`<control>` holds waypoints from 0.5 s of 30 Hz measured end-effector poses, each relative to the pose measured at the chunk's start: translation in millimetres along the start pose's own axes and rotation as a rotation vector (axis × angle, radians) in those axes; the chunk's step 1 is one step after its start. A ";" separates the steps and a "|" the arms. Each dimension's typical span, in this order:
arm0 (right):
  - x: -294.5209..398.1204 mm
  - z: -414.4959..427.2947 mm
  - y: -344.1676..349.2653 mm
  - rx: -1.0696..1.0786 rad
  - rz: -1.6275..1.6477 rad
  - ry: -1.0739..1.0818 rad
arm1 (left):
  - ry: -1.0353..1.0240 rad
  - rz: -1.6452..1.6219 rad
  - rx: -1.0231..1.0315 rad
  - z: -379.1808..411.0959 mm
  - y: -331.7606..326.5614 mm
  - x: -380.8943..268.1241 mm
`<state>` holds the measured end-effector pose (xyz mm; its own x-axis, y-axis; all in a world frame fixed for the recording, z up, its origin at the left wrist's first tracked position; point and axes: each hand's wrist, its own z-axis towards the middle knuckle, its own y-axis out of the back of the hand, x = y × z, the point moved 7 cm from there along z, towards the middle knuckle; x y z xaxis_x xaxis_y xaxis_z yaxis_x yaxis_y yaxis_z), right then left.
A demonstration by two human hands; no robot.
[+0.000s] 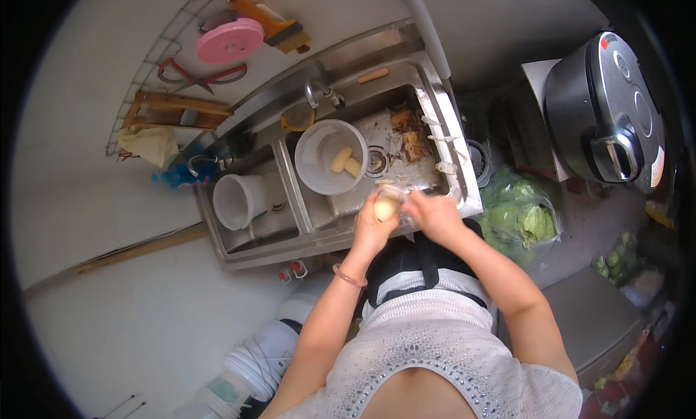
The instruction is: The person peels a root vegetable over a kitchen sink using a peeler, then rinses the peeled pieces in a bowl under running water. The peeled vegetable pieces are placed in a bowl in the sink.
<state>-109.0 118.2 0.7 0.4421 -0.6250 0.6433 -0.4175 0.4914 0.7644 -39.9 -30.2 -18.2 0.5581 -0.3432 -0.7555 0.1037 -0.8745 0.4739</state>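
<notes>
My left hand holds a pale, peeled root vegetable piece over the front edge of the sink. My right hand is closed close beside it on a small tool, which motion blur hides; it may be a peeler. Beyond my hands, a white plastic bucket stands in the right basin with two peeled pieces inside. To its right, rough brown unpeeled pieces lie on the basin floor among scraps. Strips of peel hang on the basin's right rim.
A second white bucket tilts in the left basin. Taps rise behind. A wire rack holds scissors and a brush. Bagged green vegetables and a rice cooker are at right.
</notes>
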 end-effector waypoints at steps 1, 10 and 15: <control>4.4 -1.8 -7.5 0.064 -0.043 0.009 | 0.013 0.032 0.016 -0.2 -0.9 -3.9; -10.2 -6.8 -13.6 -0.015 -0.036 0.051 | 0.217 -0.469 0.190 3.2 -22.2 17.9; -38.2 -7.1 -17.9 -0.073 0.018 -0.160 | 0.291 -0.617 0.236 -1.3 -21.5 29.9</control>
<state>-112.8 137.6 -37.3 0.3003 -0.7015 0.6463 -0.3625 0.5428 0.7576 -24.3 -21.3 -50.4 0.6552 0.3135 -0.6873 0.3084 -0.9416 -0.1354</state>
